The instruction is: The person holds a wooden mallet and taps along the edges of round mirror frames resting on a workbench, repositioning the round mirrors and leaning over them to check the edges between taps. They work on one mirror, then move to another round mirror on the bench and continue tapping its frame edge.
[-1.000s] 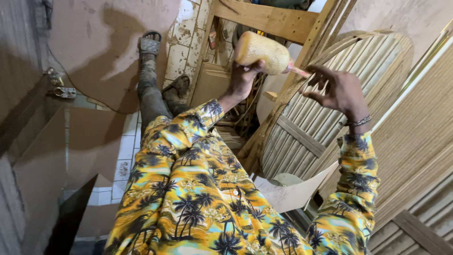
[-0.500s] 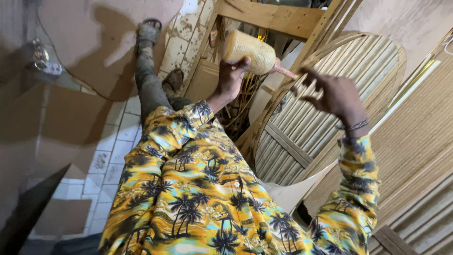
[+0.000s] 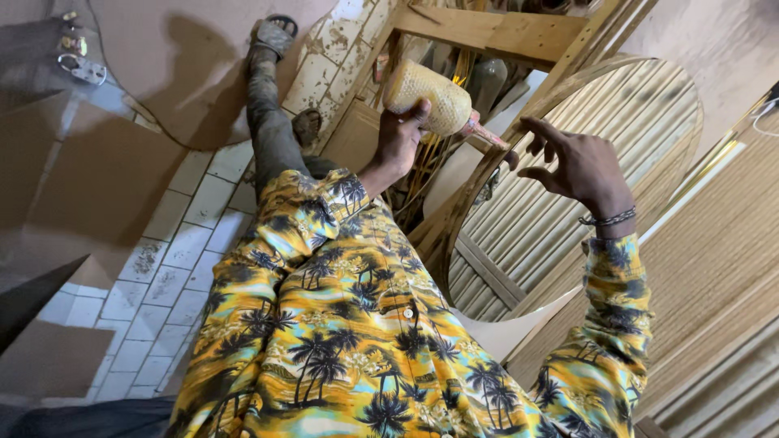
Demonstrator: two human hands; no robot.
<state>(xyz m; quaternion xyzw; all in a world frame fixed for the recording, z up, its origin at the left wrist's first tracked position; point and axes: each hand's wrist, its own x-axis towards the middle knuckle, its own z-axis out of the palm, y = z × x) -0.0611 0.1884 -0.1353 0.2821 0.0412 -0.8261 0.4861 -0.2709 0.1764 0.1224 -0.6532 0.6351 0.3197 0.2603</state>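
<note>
**Glue bottle tipped toward a round slatted frame**

While the left hand [image 3: 403,139] closes around a pale, textured squeeze bottle [image 3: 428,97] in the upper middle of the frame, its fingers wrap the lower side of the bottle and the thumb presses near the top. The bottle lies tilted, its pink nozzle [image 3: 485,134] pointing down and to the right, and the tip ends at or just above the curved wooden rim [image 3: 454,215] of a round slatted panel [image 3: 584,195]; whether it touches cannot be told. The right hand [image 3: 578,166] sits to the right of the nozzle, open wide and holding nothing, fingers spread and curled slightly toward the rim, with a beaded bracelet [image 3: 607,218] at the wrist. Both forearms rise from a yellow palm-print shirt [image 3: 365,341] that fills the lower middle. A wooden beam [image 3: 495,34] crosses the top, and white floor tiles [image 3: 162,276] show at lower left.

Compared with half a second ago, the bottle and the left hand keep the same tilt and grip, sitting about where they were in the frame. The right hand has opened a little more, its fingers now farther apart and nearer the nozzle tip.
</note>
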